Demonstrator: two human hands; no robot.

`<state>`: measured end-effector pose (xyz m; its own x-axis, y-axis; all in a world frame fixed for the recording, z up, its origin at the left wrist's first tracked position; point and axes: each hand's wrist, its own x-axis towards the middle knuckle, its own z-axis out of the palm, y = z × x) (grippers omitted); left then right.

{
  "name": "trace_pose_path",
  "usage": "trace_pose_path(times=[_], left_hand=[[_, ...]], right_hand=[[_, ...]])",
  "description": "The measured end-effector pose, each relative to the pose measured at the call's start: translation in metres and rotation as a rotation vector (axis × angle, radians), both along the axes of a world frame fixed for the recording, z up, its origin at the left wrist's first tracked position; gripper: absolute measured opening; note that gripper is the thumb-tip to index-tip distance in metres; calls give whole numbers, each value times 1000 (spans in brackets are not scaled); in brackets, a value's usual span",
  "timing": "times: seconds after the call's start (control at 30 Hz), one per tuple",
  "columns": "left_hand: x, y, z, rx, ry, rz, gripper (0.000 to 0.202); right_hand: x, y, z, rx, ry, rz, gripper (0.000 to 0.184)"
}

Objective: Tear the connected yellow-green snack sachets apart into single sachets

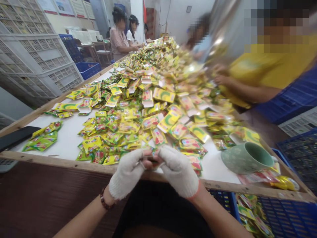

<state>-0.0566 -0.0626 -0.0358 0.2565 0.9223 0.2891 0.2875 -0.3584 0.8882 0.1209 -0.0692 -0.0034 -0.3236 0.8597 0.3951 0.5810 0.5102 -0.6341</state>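
My left hand point(128, 172) and my right hand point(180, 172), both in white knitted gloves with bare fingertips, come together at the near edge of the table. Their fingers are closed around a small item between them, which is blurred and mostly covered, so its kind does not show. Just beyond my fingers lie green and yellow sachets point(105, 142), heaped to the left. Flat yellow cartons point(169, 121) with red and green print lie among and behind them, some with white open ends. A few more sachets point(42, 140) lie apart at the far left.
A green mug point(245, 158) lies tilted at the right corner beside a yellow wrapped item point(284, 182). A wooden rim point(61, 164) edges the table. Blue crates point(284, 215) stand low right, white crates point(47, 56) left. A person in yellow point(267, 72) works at the right side; others stand farther back.
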Motion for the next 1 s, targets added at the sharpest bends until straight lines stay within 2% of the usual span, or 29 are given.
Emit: trace_pose_path(times=[0.1, 0.17, 0.23, 0.33, 0.53, 0.63, 0.73, 0.87, 1.0], left_hand=[[2, 10, -5, -177, -118, -5, 34], [2, 19, -7, -137, -114, 30, 24], [-1, 25, -6, -34, -33, 57, 14], [-7, 25, 2, 41, 77, 46, 12], [-11, 22, 25, -115, 103, 16, 17], [-12, 22, 28, -88, 156, -31, 19], [-16, 19, 23, 81, 179, -56, 18], [-26, 15, 9, 488, 264, -56, 19], [-34, 14, -1, 718, 439, -53, 25]], right_hand=[[-1, 12, -3, 12, 35, -72, 18], [-1, 18, -5, -2, 59, -49, 17], [0, 20, -7, -18, 52, 26, 19], [1, 17, -10, -37, 34, 97, 20], [-1, 11, -1, -135, 59, 5, 10], [-3, 13, 5, -181, 69, -8, 11], [-3, 13, 3, -146, 67, 19, 20], [2, 4, -13, 9, 3, 108, 21], [5, -7, -29, 172, -161, 126, 43]])
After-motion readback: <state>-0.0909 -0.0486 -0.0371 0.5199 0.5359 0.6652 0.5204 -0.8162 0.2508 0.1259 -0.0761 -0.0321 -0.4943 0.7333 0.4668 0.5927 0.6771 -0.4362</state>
